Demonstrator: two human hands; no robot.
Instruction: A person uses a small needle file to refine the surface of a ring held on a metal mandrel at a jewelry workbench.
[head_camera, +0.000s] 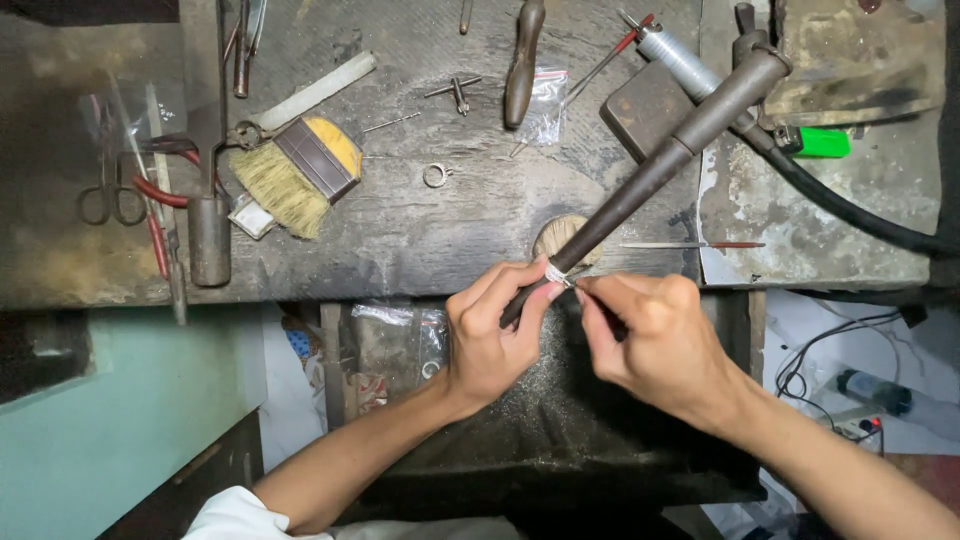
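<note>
Ring (556, 273) sits on the tapered mandrel (640, 190), over the worktop (440, 230) edge. Left hand (495, 335) grips mandrel and ring. Right hand (655, 335) pinches a thin tool (583, 285) against the ring. Step: working the ring surface; next needs steady support.
</note>
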